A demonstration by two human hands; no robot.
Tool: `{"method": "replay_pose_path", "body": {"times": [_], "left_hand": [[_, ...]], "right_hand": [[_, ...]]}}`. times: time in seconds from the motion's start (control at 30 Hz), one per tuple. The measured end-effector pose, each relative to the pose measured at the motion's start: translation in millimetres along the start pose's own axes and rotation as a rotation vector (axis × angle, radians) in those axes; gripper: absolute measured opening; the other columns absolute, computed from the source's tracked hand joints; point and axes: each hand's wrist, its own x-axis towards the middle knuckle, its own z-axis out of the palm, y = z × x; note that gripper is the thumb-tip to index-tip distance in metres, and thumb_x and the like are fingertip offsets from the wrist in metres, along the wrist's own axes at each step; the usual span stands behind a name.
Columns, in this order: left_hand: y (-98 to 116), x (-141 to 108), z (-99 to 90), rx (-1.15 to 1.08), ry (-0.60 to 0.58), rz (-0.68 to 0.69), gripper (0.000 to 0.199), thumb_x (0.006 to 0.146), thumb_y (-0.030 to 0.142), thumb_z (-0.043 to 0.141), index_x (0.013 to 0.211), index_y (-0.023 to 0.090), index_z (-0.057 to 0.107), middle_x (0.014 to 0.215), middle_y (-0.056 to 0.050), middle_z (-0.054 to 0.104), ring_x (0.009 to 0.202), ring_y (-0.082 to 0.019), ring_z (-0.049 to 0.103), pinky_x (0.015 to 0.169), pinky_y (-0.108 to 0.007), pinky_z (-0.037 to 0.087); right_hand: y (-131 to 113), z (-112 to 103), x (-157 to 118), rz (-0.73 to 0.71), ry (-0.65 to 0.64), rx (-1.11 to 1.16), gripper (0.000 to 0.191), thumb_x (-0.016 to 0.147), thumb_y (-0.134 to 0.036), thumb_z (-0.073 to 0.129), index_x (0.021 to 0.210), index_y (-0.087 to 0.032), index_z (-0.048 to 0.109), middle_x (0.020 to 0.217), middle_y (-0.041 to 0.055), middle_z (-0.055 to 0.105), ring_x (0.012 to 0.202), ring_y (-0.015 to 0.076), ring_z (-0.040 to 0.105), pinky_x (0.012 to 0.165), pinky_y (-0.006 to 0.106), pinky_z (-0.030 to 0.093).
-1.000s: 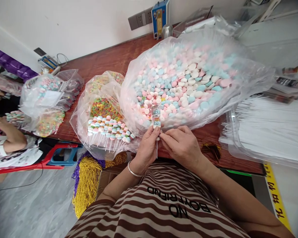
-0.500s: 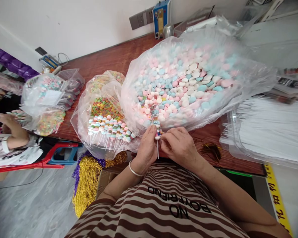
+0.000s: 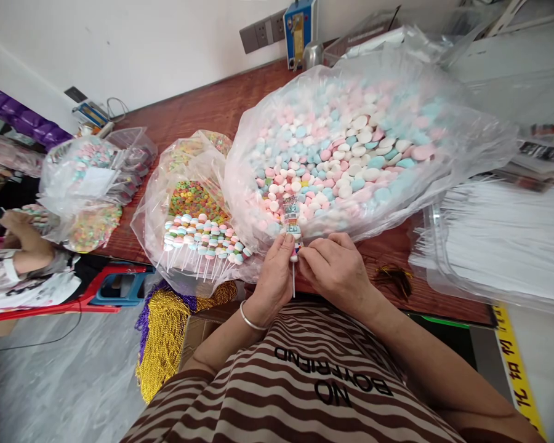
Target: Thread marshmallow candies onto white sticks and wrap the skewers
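Head view: the left hand (image 3: 273,271) was clamped on 1 wrapped sweet (image 3: 291,215) by thumb and fingers, its white stick (image 3: 294,284) pointing down. The right hand (image 3: 336,269) had its fingertips pinched together against the wrapper's lower end; whether they gripped film or a tie could not be told.

Change noted: 0.5 s earlier, more of the printed lower end was exposed; the right fingertips had since closed in over part of it. Judged from this, the work in hand was at the neck, where wrapper met stick, with the left hand steadying.

Clearances: the large bag (image 3: 240,144) of pastel sweets lay just beyond the fingertips and limited forward movement. The striped shirt (image 3: 305,347) stood close to the stick's end. On the left, a smaller bag (image 3: 143,212) bore rows of sweets on sticks (image 3: 207,237). On the right, a strip of table (image 3: 378,252) gave the most room, up to a dark-and-gold bundle (image 3: 394,280) and the clear tray (image 3: 443,266) of white sticks (image 3: 503,234).
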Motion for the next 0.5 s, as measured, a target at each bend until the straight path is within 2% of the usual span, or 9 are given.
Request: {"method": "replay_pose_path", "body": {"times": [0.2, 0.33, 0.43, 0.5], "left_hand": [[-5.5, 2.2, 1.2, 0.010, 0.076, 0.005, 0.018, 0.083, 0.033, 0.078, 0.082, 0.019, 0.066, 0.080, 0.003, 0.058, 0.074, -0.010, 0.053, 0.084, -0.025, 0.049], [-5.3, 3.4, 2.6, 0.027, 0.109, 0.023, 0.019, 0.084, 0.036, 0.077, 0.086, 0.020, 0.065, 0.083, 0.002, 0.061, 0.077, -0.011, 0.057, 0.081, -0.024, 0.051], [-2.7, 5.2, 2.8, -0.046, 0.089, 0.012, 0.024, 0.085, 0.041, 0.075, 0.086, 0.020, 0.064, 0.080, 0.001, 0.061, 0.077, -0.012, 0.061, 0.084, -0.027, 0.054], [-1.4, 6.7, 2.5, -0.110, 0.085, 0.010, 0.027, 0.085, 0.044, 0.074, 0.087, 0.019, 0.063, 0.080, 0.000, 0.063, 0.077, -0.013, 0.064, 0.086, -0.030, 0.055]], "right_hand": [[-4.9, 5.4, -0.3, 0.021, 0.065, 0.014, 0.025, 0.097, -0.012, 0.053, 0.074, -0.020, 0.060, 0.069, 0.0049, 0.063, 0.069, 0.0189, 0.054, 0.074, 0.036, 0.039], [-10.9, 6.1, -3.2, 0.072, 0.113, 0.100, 0.017, 0.096, -0.011, 0.055, 0.082, -0.018, 0.063, 0.075, 0.0069, 0.068, 0.072, 0.0192, 0.059, 0.075, 0.035, 0.043], [-16.8, 1.7, -10.2, 0.238, 0.113, 0.241, 0.011, 0.099, -0.020, 0.058, 0.090, -0.017, 0.064, 0.082, 0.0077, 0.070, 0.077, 0.0197, 0.063, 0.073, 0.033, 0.045], [-22.1, -0.9, -17.1, 0.407, 0.047, 0.356, 0.015, 0.099, -0.029, 0.062, 0.089, -0.018, 0.063, 0.077, 0.0046, 0.068, 0.070, 0.0182, 0.063, 0.065, 0.030, 0.045]]}}
